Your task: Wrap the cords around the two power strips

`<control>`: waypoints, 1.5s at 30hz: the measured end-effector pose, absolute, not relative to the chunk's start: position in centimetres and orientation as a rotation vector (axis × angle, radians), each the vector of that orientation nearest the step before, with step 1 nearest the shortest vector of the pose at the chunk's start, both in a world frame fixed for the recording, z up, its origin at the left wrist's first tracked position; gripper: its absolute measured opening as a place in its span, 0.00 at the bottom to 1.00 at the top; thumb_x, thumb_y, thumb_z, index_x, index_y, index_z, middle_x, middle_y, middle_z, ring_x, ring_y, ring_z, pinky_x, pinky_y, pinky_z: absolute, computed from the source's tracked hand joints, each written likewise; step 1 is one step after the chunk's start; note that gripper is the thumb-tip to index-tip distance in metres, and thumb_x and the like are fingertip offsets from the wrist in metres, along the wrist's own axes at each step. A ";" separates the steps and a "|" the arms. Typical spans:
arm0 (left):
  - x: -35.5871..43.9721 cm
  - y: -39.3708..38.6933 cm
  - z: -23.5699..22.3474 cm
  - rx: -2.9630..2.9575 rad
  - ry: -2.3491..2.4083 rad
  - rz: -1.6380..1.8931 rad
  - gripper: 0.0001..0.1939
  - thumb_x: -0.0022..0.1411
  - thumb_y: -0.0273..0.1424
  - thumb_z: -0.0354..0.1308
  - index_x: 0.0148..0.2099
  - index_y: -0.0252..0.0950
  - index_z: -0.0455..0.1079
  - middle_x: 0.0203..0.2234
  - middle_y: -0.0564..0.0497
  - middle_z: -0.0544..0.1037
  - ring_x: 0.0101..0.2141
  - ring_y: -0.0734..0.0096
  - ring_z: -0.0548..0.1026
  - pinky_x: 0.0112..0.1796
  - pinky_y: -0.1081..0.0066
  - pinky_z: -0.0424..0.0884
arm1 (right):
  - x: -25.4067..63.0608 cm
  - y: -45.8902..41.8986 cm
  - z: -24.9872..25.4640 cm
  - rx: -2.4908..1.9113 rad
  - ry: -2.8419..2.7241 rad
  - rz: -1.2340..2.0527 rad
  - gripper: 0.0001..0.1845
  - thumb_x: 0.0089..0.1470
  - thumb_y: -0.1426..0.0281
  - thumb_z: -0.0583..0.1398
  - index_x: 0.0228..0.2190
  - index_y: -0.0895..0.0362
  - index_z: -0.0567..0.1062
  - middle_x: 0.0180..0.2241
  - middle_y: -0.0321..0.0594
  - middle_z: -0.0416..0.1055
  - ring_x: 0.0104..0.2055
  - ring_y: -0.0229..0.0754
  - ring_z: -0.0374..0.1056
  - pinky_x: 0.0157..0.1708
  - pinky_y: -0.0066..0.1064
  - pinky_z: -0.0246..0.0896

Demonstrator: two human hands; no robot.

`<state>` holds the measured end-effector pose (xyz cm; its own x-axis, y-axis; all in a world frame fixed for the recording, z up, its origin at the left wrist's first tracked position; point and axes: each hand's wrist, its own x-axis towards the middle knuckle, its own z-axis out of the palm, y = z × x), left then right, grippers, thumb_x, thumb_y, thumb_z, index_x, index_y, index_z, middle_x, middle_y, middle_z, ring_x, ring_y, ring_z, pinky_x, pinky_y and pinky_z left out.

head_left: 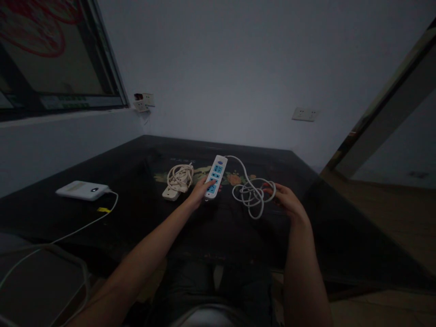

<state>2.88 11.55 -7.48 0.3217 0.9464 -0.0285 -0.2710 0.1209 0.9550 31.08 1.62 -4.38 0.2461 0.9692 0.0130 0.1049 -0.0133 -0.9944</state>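
My left hand [200, 191] is closed around the lower end of a white power strip [217, 170] with blue socket faces, its thumb across the sockets. From the strip's far end a pale power cord [243, 167] curves right into a loose tangle of loops. My right hand [284, 197] grips the right side of those loops between fingers and thumb. To the left of my left hand lies a second, cream power strip [170, 194] with its own cord [180, 177] bundled on top.
A dark table [221, 236] with a flower print lies in front of me. At left rests a white device [82, 190] with a cable [91, 222] running off the near edge, beside a yellow scrap [103, 210]. Wall sockets [305, 114] sit on the wall behind.
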 end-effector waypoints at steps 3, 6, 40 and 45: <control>2.9 11.5 -7.5 1.068 0.808 1.042 0.15 0.56 0.28 0.59 0.47 0.29 0.68 0.27 0.44 0.80 0.26 0.65 0.79 0.25 0.74 0.72 | 31.4 1.4 -4.1 -1.404 -1.099 0.945 0.20 0.36 0.65 0.65 0.36 0.57 0.78 0.22 0.36 0.73 0.17 0.30 0.55 0.15 0.22 0.42; 2.9 11.4 -7.4 1.054 0.809 1.032 0.15 0.56 0.28 0.60 0.47 0.28 0.68 0.28 0.42 0.80 0.26 0.65 0.79 0.27 0.72 0.73 | 31.5 1.3 -3.8 -1.427 -1.052 0.899 0.18 0.37 0.65 0.63 0.34 0.57 0.79 0.18 0.35 0.70 0.17 0.31 0.55 0.15 0.22 0.43; 3.7 11.0 -8.1 1.169 0.861 0.963 0.15 0.54 0.31 0.62 0.43 0.30 0.68 0.29 0.44 0.80 0.25 0.65 0.78 0.29 0.69 0.73 | 32.5 3.3 -7.1 -1.793 -1.237 0.301 0.29 0.31 0.64 0.69 0.40 0.56 0.71 0.22 0.32 0.68 0.26 0.41 0.66 0.29 0.31 0.58; 3.7 10.9 -8.2 1.226 0.869 0.916 0.19 0.52 0.34 0.64 0.44 0.31 0.67 0.28 0.45 0.80 0.26 0.66 0.78 0.29 0.70 0.72 | 32.2 3.3 -6.8 -1.976 -1.303 0.140 0.22 0.40 0.63 0.65 0.40 0.55 0.72 0.28 0.41 0.73 0.32 0.45 0.69 0.31 0.31 0.58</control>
